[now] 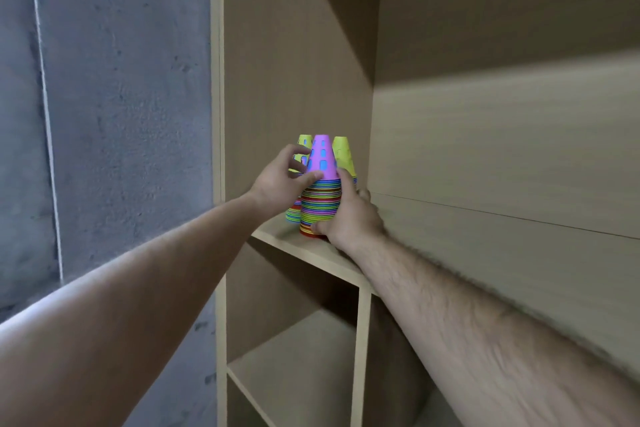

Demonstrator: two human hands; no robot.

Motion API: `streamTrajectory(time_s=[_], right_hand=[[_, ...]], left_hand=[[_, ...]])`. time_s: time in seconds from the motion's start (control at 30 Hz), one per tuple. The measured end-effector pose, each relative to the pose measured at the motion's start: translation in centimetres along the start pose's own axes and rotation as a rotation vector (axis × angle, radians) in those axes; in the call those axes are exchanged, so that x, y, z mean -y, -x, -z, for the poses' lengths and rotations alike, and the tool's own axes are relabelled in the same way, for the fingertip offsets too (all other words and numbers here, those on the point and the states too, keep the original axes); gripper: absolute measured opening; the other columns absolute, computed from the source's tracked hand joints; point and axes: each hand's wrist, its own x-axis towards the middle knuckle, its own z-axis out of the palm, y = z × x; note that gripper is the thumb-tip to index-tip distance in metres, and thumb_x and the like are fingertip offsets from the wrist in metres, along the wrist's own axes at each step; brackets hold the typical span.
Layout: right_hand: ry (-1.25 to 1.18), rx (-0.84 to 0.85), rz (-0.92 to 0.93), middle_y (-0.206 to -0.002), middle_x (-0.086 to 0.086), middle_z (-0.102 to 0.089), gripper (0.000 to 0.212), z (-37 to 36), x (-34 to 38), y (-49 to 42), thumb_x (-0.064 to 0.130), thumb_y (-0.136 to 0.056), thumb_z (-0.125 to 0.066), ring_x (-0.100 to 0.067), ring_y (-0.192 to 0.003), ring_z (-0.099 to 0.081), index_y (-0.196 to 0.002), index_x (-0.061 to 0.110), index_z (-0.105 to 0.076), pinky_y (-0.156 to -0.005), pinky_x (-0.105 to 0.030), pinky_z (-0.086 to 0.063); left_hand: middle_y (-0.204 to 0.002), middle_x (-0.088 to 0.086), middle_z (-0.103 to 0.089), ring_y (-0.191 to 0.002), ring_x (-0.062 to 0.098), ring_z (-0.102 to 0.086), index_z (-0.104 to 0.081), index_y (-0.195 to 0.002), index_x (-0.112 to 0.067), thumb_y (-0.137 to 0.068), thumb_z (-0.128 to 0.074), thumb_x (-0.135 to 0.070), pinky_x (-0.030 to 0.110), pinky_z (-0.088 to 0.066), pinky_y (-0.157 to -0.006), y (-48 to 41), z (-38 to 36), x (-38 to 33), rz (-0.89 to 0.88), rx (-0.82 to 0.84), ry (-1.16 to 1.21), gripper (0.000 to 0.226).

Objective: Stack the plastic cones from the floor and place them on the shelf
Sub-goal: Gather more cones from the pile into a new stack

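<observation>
Purple-topped cone stack (321, 199) set upright on the wooden shelf (294, 246) near its left wall, clasped low by the right hand (349, 215), pinched higher up by the left hand (278, 182), two green-topped stacks (343, 153) seen just behind.

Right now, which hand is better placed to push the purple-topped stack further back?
Right, probably. The right hand grips the purple-topped stack low, by its base on the shelf; the left hand only holds it high.

Dim, soft light; a bright band crosses the shelf back panel (502, 121); forearms blurred, edges wide-angle bowed.
</observation>
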Motion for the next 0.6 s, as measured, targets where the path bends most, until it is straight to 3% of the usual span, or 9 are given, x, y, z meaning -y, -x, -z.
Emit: streamTrajectory(time_s=[0.07,0.2,0.33,0.47,0.6], right_hand=[[0.051,-0.002,-0.006,-0.141,-0.006,-0.039,0.111,0.1,0.1,0.1,0.044,-0.072,-0.085,-0.031,-0.121,-0.049,-0.154,0.045,-0.009,-0.095,-0.039,-0.046],[0.181,-0.161,0.151,-0.144,-0.006,-0.038,0.093,1.1,1.4,1.5,0.052,-0.078,-0.075,-0.030,-0.129,-0.040,-0.153,0.037,-0.022,-0.101,-0.041,-0.037],[0.029,-0.304,0.503,-0.132,0.002,-0.055,0.056,-0.1,4.2,5.8,0.038,-0.084,-0.065,-0.025,-0.123,-0.047,-0.137,0.028,-0.050,-0.099,-0.044,-0.042],[-0.203,0.043,0.579,-0.115,0.005,-0.060,0.030,-6.0,6.7,12.9,0.035,-0.092,-0.058,-0.019,-0.108,-0.056,-0.120,0.024,-0.057,-0.089,-0.038,-0.048],[-0.280,0.469,0.556,-0.107,0.006,-0.061,0.018,-16.3,8.9,23.1,0.037,-0.094,-0.056,-0.018,-0.098,-0.059,-0.109,0.027,-0.058,-0.082,-0.035,-0.050]], left_hand=[[-0.114,0.003,-0.064,-0.100,0.020,-0.066,-0.055,-0.134,-0.029,-0.097,-0.070,-0.037,0.030,-0.055,-0.075,0.3,0.1,0.4,0.001,0.020,-0.034,0.040],[-0.131,-0.001,-0.057,-0.119,0.013,-0.055,-0.057,-0.138,-0.028,-0.099,-0.064,-0.042,0.034,-0.047,-0.104,3.3,2.1,1.4,-0.064,-0.002,-0.242,0.042],[-0.127,-0.010,-0.057,-0.120,0.006,-0.052,-0.059,-0.132,-0.028,-0.099,-0.064,-0.039,0.029,-0.043,-0.100,9.9,6.8,2.2,-0.198,-0.099,-0.425,0.035],[-0.112,-0.011,-0.058,-0.105,0.009,-0.056,-0.063,-0.118,-0.023,-0.099,-0.065,-0.030,0.030,-0.045,-0.089,20.3,12.4,5.4,-0.163,-0.183,-0.571,0.020],[-0.099,-0.009,-0.060,-0.089,0.010,-0.056,-0.065,-0.105,-0.021,-0.094,-0.060,-0.032,0.030,-0.046,-0.082,34.5,16.7,11.5,0.144,-0.185,-0.661,0.016]])
